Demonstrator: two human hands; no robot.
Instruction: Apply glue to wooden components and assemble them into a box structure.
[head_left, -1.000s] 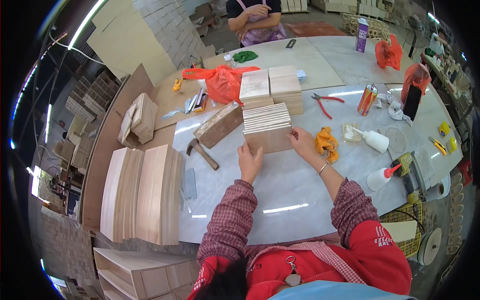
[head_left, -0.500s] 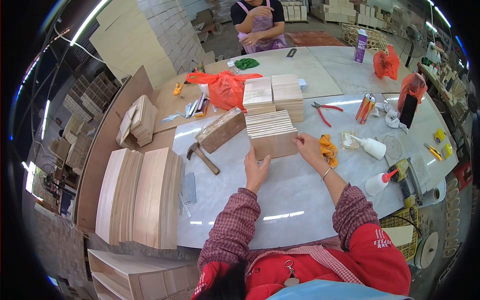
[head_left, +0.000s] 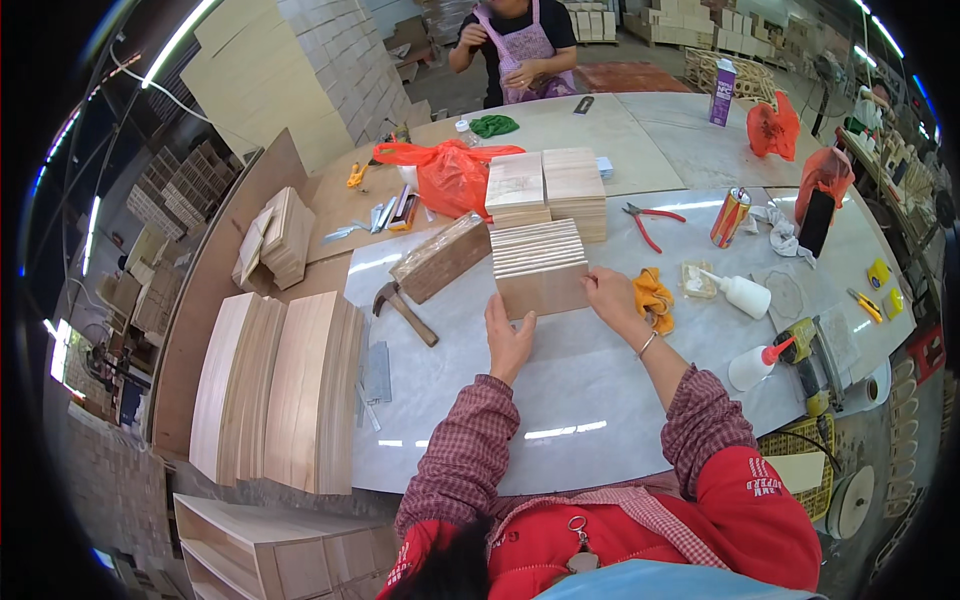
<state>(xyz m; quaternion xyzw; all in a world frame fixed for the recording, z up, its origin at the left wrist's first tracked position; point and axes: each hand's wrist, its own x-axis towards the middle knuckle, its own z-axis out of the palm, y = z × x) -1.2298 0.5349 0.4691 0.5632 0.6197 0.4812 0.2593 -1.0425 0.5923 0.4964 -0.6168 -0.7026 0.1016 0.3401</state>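
In front of me a row of thin wooden boards stands on edge, its pale top edges lined up and a flat brown face turned toward me. My left hand grips the near left corner, with fingers along the side and thumb across the front. At the right edge of the same boards, my right hand pinches with curled fingertips, which are partly hidden. Two stacks of pale wooden panels lie flat just behind. Left of the boards are a long brown wooden block and a hammer.
Curved wooden panels stand at the left. An orange cloth, red pliers, glue bottles and a nail gun lie to the right. A red plastic bag sits farther back. Across the table is another person.
The boards and both my hands have shifted very slightly left. Across the table, the other person has straightened and raised one hand toward the upper body.
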